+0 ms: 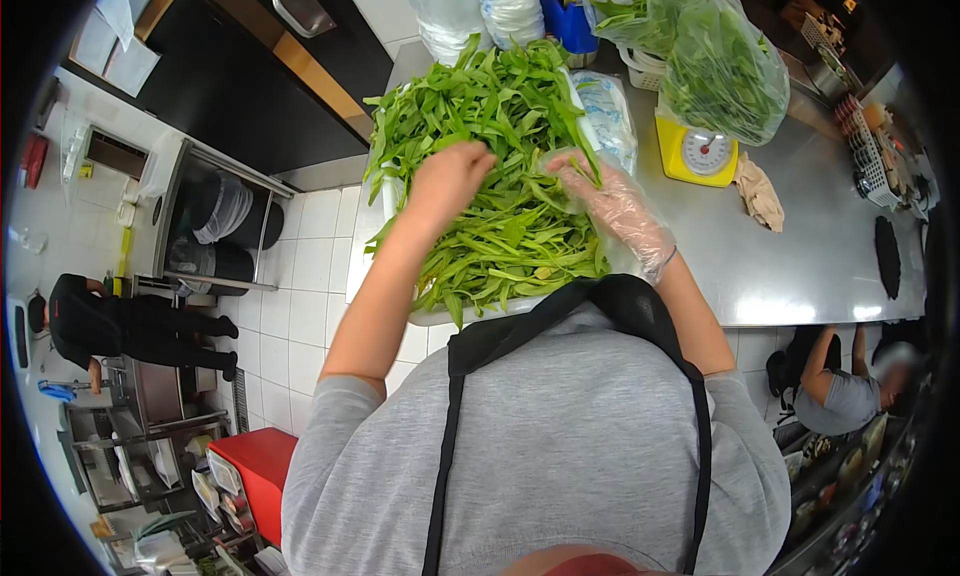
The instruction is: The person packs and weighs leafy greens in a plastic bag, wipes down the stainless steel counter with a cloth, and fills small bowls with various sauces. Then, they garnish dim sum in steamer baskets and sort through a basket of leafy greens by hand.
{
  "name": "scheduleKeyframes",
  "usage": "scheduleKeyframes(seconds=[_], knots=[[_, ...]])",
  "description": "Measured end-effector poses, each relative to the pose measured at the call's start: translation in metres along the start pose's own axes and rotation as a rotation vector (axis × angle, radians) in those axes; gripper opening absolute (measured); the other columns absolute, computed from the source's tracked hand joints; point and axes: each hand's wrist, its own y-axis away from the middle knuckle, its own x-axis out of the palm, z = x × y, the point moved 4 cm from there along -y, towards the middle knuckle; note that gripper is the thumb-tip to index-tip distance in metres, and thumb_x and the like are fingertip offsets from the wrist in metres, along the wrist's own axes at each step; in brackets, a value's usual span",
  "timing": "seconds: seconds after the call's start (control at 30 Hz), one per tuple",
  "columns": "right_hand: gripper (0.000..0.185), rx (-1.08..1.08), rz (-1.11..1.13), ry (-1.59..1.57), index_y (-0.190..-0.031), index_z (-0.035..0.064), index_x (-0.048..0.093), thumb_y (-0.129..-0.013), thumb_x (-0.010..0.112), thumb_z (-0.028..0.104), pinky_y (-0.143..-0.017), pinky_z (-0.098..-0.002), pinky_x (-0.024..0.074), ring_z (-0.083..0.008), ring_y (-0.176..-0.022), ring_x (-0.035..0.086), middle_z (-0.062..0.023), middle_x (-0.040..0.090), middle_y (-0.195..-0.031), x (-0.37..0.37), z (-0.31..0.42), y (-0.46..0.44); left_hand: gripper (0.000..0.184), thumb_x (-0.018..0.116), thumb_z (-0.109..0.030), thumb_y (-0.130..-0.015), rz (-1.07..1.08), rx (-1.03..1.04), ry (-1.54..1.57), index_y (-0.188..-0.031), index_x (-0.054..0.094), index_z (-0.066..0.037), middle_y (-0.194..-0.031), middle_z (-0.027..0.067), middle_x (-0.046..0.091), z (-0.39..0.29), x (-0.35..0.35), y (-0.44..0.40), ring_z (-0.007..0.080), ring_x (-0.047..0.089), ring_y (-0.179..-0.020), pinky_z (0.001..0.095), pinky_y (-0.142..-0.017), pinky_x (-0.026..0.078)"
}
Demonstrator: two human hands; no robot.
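Note:
A heap of long-leaved greens, which look like water spinach (505, 241), fills a white tray (582, 111) in front of me. My left hand (453, 181) is bare and hovers over the left side of the heap with its fingers curled closed; whatever is in them, if anything, is hidden. At the right edge of the tray, my right hand (622, 214) wears a clear plastic glove. Its fingers are closed around a few green leaves (592, 162).
A yellow scale (697, 154) bears a clear bag of greens (725, 81). Beside it lies a beige cloth (759, 192) on the steel table (690, 266). Plastic-wrapped stacks (448, 16) stand behind the tray. One person (110, 321) stands far left, another (840, 396) is at right.

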Motion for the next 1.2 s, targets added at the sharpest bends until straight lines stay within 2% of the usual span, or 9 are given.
scheduleKeyframes(seconds=[0.27,0.37,0.43,0.47,0.7,0.77,0.87,1.0,1.2], knots=[[0.058,-0.160,-0.147,-0.388,-0.130,0.0089,0.039,-0.088,0.045,0.050,-0.101,-0.0311,0.0292,-0.0202,-0.121,0.038,-0.0111,0.042,-0.129,0.000,-0.028,0.000,0.024,0.064,-0.031,-0.076,-0.063,0.060,-0.282,-0.082,0.062,-0.008,-0.078,0.0083,0.056,0.021,0.011,-0.012,0.0280,0.057,-0.077,0.0388,-0.069,0.043],[0.059,-0.179,-0.165,-0.753,-0.122,0.0049,0.046,-0.089,0.042,0.053,-0.098,-0.0338,0.0323,-0.0191,-0.113,0.044,-0.0094,0.050,-0.119,-0.002,-0.020,-0.001,0.025,0.067,-0.031,-0.072,-0.033,0.100,-0.495,-0.083,0.061,-0.009,-0.083,0.0074,0.055,0.023,0.030,-0.016,0.0245,0.055,-0.086,0.0385,-0.073,0.042],[0.052,0.130,-0.266,-0.641,-0.108,0.0029,0.055,-0.090,0.043,0.050,-0.095,-0.0324,0.0338,-0.0170,-0.102,0.048,-0.0066,0.056,-0.104,-0.004,-0.029,0.003,0.024,0.065,-0.026,-0.073,-0.144,0.079,-0.657,-0.090,0.060,-0.009,-0.087,0.0080,0.054,0.021,0.031,-0.018,0.0242,0.054,-0.088,0.0386,-0.072,0.042],[0.043,0.082,-0.295,-0.565,-0.090,0.0061,0.060,-0.090,0.046,0.047,-0.090,-0.0290,0.0336,-0.0143,-0.092,0.048,-0.0022,0.057,-0.091,-0.003,-0.026,0.005,0.024,0.065,-0.026,-0.073,-0.143,0.084,-0.658,-0.090,0.060,-0.009,-0.087,0.0080,0.054,0.025,0.035,-0.020,0.0242,0.054,-0.088,0.0386,-0.072,0.042],[0.037,0.018,-0.213,-0.367,-0.080,0.0092,0.059,-0.090,0.049,0.043,-0.086,-0.0275,0.0322,-0.0138,-0.088,0.045,0.0001,0.054,-0.087,-0.001,-0.020,0.009,0.015,0.054,-0.011,-0.075,-0.271,0.128,-0.678,-0.089,0.059,-0.008,-0.085,0.0068,0.053,0.014,-0.009,-0.037,0.0238,0.054,-0.083,0.0373,-0.065,0.043],[0.038,-0.004,-0.215,-0.361,-0.082,0.0059,0.058,-0.092,0.044,0.040,-0.077,-0.0243,0.0363,-0.0108,-0.080,0.045,-0.0007,0.053,-0.083,0.001,-0.018,0.008,0.012,0.055,-0.011,-0.077,-0.360,0.225,-0.450,-0.088,0.060,-0.008,-0.080,0.0088,0.054,-0.002,-0.045,-0.041,0.0254,0.056,-0.078,0.0373,-0.063,0.046],[0.037,-0.086,-0.160,-0.318,-0.083,0.0045,0.059,-0.089,0.052,0.041,-0.082,-0.0276,0.0358,-0.0136,-0.086,0.047,-0.0008,0.053,-0.088,0.003,-0.029,0.003,0.014,0.056,-0.015,-0.083,-0.409,0.239,-0.316,-0.093,0.062,-0.007,-0.079,0.0098,0.056,-0.013,-0.085,-0.043,0.0301,0.057,-0.074,0.0354,-0.064,0.046],[0.026,-0.049,-0.123,-0.374,-0.089,0.0044,0.062,-0.084,0.062,0.030,-0.076,-0.0278,0.0411,-0.0139,-0.084,0.050,-0.0032,0.053,-0.091,0.007,-0.010,0.006,0.013,0.061,-0.011,-0.084,-0.534,0.195,0.073,-0.092,0.065,-0.001,-0.080,0.0040,0.064,-0.005,-0.127,-0.045,0.0090,0.058,-0.071,0.0235,-0.063,0.046],[0.024,-0.326,-0.182,0.184,-0.092,0.0080,0.062,-0.084,0.062,0.031,-0.073,-0.0305,0.0423,-0.0145,-0.079,0.053,-0.0028,0.054,-0.082,0.002,0.033,0.012,0.021,0.058,-0.018,-0.088,-0.544,0.009,0.799,-0.098,0.062,-0.001,-0.080,0.0050,0.064,0.019,-0.124,-0.038,0.0046,0.052,-0.067,0.0153,-0.054,0.037]])
